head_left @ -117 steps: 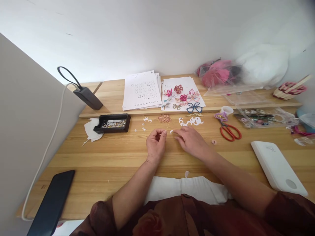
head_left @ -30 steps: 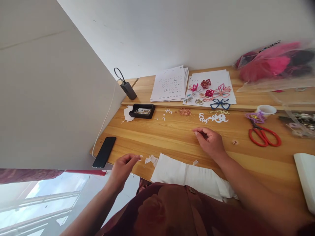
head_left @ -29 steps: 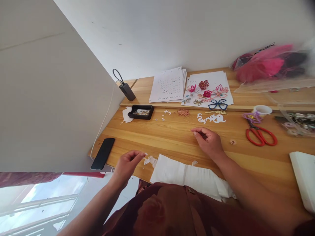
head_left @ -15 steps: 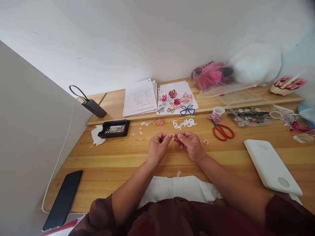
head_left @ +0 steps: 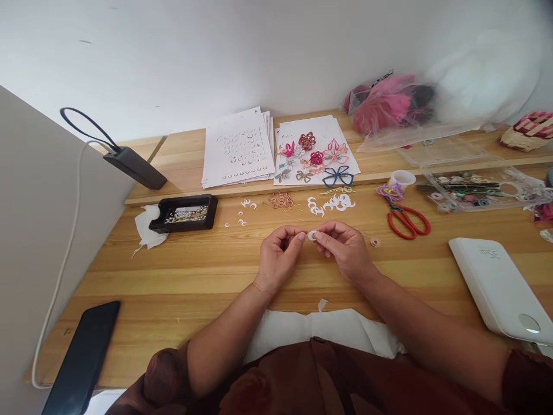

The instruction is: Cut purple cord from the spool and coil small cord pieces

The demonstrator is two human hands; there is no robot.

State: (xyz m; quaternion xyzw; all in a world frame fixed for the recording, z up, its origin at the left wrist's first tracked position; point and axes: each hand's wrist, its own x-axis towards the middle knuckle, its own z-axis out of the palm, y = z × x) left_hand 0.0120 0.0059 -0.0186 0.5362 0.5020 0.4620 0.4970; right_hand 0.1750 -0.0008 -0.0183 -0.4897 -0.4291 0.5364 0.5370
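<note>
A small white paper crescent (head_left: 311, 235) is pinched between the thumb and forefinger of my right hand (head_left: 347, 251). Just left of it, my left hand (head_left: 279, 257) has thumb and forefinger pressed together, and whatever lies between them is too small to make out. Beyond my fingers lies a group of white paper crescents (head_left: 341, 202). Copper-coloured curled pieces (head_left: 281, 200) with thin wires lie to their left, and a few smaller white crescents (head_left: 248, 203) farther left. A little pinkish spool (head_left: 375, 242) sits right of my right hand.
Red-handled scissors (head_left: 408, 222) and a white tape roll (head_left: 402, 178) lie to the right, near a clear parts box (head_left: 470, 193) and a white power bank (head_left: 496, 288). A black bead tray (head_left: 185, 213) stands left. Wire flowers (head_left: 338, 176) and cut paper sheets (head_left: 237, 147) rest on the raised shelf.
The view has shifted closer and tilted a little. The white crescent has turned and shows more fully in my right fingers. Both hands stay close together.
</note>
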